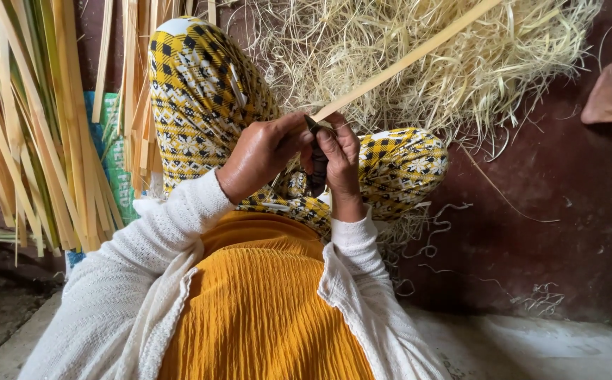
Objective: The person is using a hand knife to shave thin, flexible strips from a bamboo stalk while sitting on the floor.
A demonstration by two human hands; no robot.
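Observation:
My left hand (pixel 257 156) pinches the near end of a long pale bamboo strip (pixel 408 58) that slants up to the upper right. My right hand (pixel 341 165) is closed around the dark handle of a knife (pixel 318 169), its tip at the strip's end where both hands meet. The hands work just above my knees, which are covered in yellow and black checked cloth (pixel 200 91). White knit sleeves cover both arms.
A heap of fine pale bamboo shavings (pixel 426 49) lies ahead on the dark red floor (pixel 531 232). Several split bamboo strips (pixel 31 141) lean at the left. Another person's bare foot (pixel 609 95) shows at the right edge.

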